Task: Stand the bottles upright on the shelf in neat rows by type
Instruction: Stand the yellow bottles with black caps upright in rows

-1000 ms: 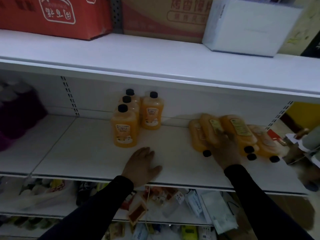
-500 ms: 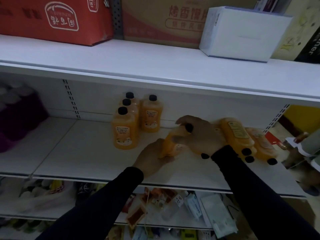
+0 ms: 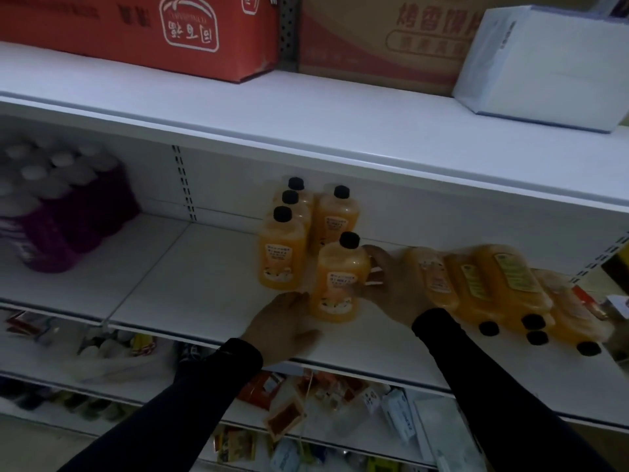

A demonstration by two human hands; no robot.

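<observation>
A dim shop aisle: a white metal shelf (image 3: 204,287) runs across the head view, with a deck above it carrying a red carton (image 3: 143,28), a brown carton (image 3: 374,42) and a white box (image 3: 544,63). At the far left of the shelf sits a shrink-wrapped pack of purple bottles (image 3: 58,212), blurred.

Four orange juice bottles (image 3: 303,233) with black caps stand upright toward the back wall, three in a file and one beside them, evidently the start of two rows of this type. Just in front of the lone one, a fifth orange bottle (image 3: 338,284) stands upright. The right hand (image 3: 394,284) wraps its side, fingers curled round the body, likely steering it into line. The left hand (image 3: 286,321) lies on the shelf with its fingertips against the bottle's base; whether they grip it or merely steady it, I cannot tell.

To the right, four or so lying bottles (image 3: 493,291) rest on their sides, caps toward the shelf edge, packed touching one another. They are probably next to be stood up.
</observation>
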